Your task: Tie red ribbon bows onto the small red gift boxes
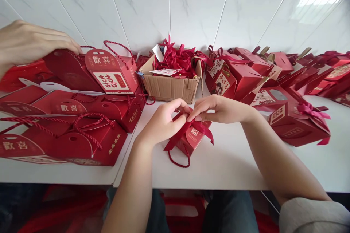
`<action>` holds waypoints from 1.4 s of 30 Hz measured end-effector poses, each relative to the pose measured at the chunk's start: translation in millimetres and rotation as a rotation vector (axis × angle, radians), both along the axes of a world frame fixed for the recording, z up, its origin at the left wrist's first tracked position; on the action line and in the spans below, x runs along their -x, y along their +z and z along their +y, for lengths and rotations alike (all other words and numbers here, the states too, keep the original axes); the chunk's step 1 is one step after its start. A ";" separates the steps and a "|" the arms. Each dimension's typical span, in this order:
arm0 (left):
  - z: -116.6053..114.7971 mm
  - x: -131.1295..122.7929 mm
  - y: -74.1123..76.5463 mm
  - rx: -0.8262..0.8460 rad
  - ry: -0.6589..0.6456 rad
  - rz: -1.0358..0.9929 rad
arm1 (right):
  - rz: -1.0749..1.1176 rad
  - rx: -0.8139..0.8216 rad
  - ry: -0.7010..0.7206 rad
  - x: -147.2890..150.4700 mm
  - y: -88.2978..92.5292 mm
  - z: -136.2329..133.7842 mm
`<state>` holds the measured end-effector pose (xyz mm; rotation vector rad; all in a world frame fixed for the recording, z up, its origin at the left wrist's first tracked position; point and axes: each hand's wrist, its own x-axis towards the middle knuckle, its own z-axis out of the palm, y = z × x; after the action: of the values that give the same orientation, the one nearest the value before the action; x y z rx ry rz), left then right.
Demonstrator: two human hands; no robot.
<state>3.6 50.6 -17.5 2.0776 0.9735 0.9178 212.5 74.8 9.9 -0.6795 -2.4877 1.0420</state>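
Note:
A small red gift box [191, 140] with a rope handle lies on the white table [232, 164] in front of me. A dark red ribbon [203, 128] crosses its top. My left hand [162, 122] and my right hand [218, 109] meet above the box, both with fingers pinched on the ribbon at its middle. The ribbon's loose ends hang down to the left and right of the box.
A cardboard box [169, 87] full of red ribbons stands behind my hands. Stacked red gift boxes [82, 131] fill the left side, more red boxes [295, 120] the right. Another person's hand [30, 42] rests on the left stack. A tiled wall is behind.

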 end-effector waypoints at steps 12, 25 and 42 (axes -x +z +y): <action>1.5 0.7 -2.8 0.007 0.077 0.034 | -0.143 -0.032 0.099 0.5 2.8 -4.4; 6.2 7.4 -4.1 0.044 0.181 0.179 | -0.165 -0.075 0.098 0.9 3.4 -5.6; 8.8 10.2 -6.6 -0.065 0.215 0.232 | -0.176 0.007 0.137 0.4 0.3 -2.0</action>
<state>-6.6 59.4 -24.1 2.2006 1.3253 0.8358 212.1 72.8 10.2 -0.6349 -2.7164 1.0815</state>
